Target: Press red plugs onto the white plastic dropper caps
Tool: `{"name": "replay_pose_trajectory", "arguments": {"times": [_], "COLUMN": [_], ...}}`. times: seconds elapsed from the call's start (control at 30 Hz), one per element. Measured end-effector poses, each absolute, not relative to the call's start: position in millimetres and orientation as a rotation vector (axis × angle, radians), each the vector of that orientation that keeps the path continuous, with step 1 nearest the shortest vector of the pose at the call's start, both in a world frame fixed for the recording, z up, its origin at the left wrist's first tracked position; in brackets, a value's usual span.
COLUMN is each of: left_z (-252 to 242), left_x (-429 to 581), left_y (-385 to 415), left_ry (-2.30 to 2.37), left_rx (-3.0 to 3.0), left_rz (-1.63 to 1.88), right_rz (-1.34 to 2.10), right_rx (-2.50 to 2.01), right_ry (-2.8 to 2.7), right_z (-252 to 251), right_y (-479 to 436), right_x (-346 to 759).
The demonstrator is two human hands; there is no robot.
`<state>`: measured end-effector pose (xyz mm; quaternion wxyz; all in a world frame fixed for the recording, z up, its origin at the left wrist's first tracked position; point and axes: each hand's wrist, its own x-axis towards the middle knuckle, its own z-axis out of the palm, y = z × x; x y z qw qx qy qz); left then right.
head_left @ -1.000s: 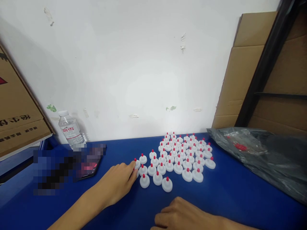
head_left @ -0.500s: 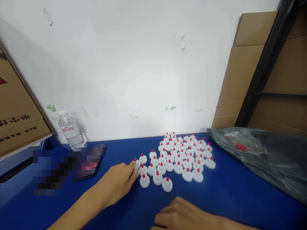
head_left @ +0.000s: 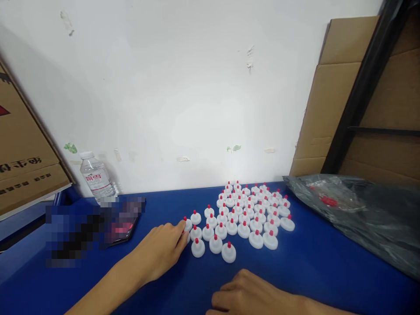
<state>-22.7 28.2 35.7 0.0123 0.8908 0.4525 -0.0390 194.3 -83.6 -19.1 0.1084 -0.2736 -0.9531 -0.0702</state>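
Note:
Many round white caps with red tips (head_left: 243, 229) stand upright in a loose cluster on the blue table (head_left: 157, 199). My left hand (head_left: 166, 249) is at the cluster's left edge, its thumb and forefinger closed on a white cap (head_left: 185, 236) that is mostly hidden behind the fingers. Another white cap (head_left: 188, 224) touches or nearly touches the forefinger. Nearer to me, my right hand (head_left: 241, 293) rests with curled fingers below the front caps. Whether anything is inside the right hand's fingers is hidden.
On the left are a water bottle (head_left: 98, 179), a dark phone (head_left: 126, 223) and a printed cardboard box (head_left: 26, 148). A dark plastic bag (head_left: 367, 218) holding a clear bag with red pieces (head_left: 329, 201) lies on the right. A white wall (head_left: 197, 87) stands behind.

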Motion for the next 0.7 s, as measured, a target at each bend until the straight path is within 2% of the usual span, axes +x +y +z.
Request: {"name": "replay_pose_trajectory", "arguments": {"times": [0.7], "left_z": [39.1], "left_x": [-21.4], "left_y": [25.1], "left_ry": [1.399], "left_rx": [2.772], "left_rz": [-0.129], "right_rz": [-0.217], "right_rx": [-0.807], "right_ry": [-2.801], "right_z": [-19.7], "right_y": [-83.4], "right_x": [194.5]}}
